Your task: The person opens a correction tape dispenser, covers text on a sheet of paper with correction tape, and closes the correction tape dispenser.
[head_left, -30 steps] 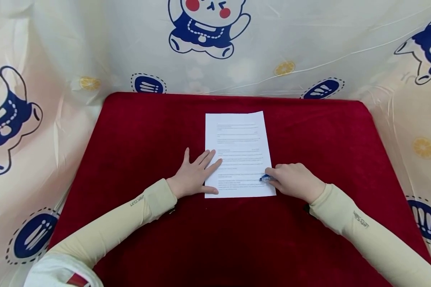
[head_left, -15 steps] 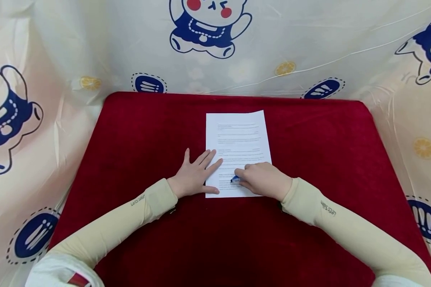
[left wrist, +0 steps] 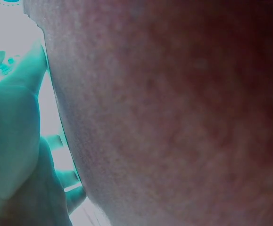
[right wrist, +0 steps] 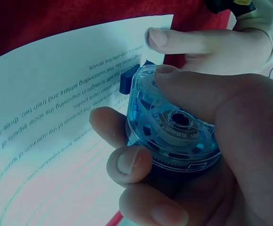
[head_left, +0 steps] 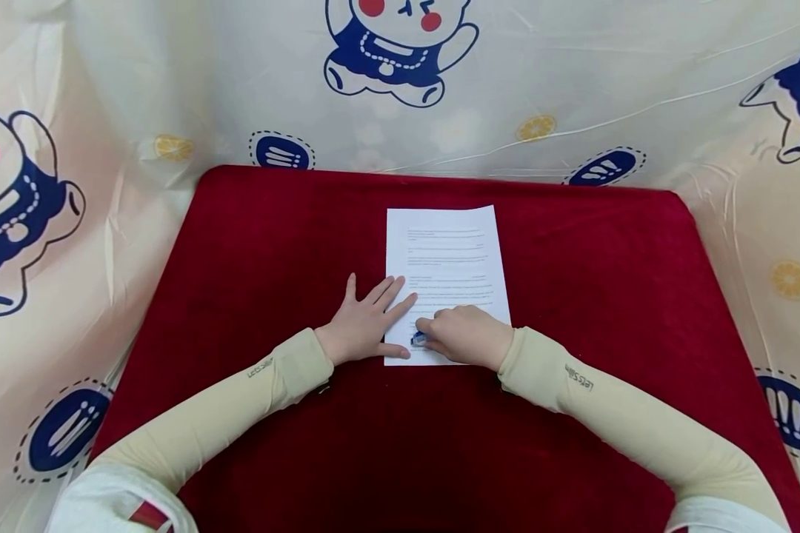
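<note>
A printed sheet of paper lies on the red-covered table. My left hand rests on its left edge with fingers spread, the thumb near the bottom corner. My right hand is over the lower part of the page. Between its thumb and curled fingers it grips a clear blue correction tape dispenser, with reels visible inside. The dispenser's blue tip is at the printed lines near the left margin, close to my left thumb. Whether the tip touches the paper cannot be made out. Blurred skin fills most of the left wrist view.
A red velvet cloth covers the table around the sheet. Pale curtains with cartoon prints hang behind the table and on both sides. The sheet's far right corner points slightly outward.
My right hand has slid left across the lower page with the correction tape dispenser, from the right edge to near the left margin. My left hand stays in place on the sheet.
</note>
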### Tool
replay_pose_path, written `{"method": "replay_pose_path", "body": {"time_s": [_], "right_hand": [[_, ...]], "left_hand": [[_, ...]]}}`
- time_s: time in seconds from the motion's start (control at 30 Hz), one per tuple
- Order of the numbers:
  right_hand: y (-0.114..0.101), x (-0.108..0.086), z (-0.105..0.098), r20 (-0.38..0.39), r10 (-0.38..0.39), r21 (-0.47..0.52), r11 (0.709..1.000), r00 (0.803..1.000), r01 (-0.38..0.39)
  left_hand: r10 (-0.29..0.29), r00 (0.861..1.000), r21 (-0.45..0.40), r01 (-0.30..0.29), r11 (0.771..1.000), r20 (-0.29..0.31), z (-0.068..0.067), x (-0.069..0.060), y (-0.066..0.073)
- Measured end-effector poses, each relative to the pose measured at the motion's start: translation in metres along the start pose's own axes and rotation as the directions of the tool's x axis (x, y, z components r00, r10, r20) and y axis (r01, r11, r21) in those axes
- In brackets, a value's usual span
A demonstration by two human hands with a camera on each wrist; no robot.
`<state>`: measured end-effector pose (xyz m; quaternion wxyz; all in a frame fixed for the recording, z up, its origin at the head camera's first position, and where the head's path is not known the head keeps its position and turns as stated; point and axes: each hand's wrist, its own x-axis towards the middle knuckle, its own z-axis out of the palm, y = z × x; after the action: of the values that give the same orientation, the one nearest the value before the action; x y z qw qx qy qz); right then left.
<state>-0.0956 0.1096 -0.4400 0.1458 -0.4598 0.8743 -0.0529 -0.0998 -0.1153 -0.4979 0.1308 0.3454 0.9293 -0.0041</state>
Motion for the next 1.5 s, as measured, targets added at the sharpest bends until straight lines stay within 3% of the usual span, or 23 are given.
{"method": "replay_pose_path", "body": {"time_s": [0.7,1.2,1.5], "right_hand": [[-0.005,0.012,0.006,0.059,0.071,0.024,0.997,0.996,-0.072],[0.005,0.003,0.008,0.1,0.115,0.049,0.992,0.988,-0.12],[0.011,-0.005,0.008,0.1,0.125,0.047,0.99,0.987,-0.13]], "left_hand": [[-0.01,1.0,-0.01,0.01,1.0,-0.002,0.0,-0.001,0.001],[-0.027,0.999,-0.018,0.028,0.999,0.026,0.0,0.002,0.002],[-0.024,1.0,-0.02,0.024,1.0,0.011,-0.001,0.001,0.003]]}}
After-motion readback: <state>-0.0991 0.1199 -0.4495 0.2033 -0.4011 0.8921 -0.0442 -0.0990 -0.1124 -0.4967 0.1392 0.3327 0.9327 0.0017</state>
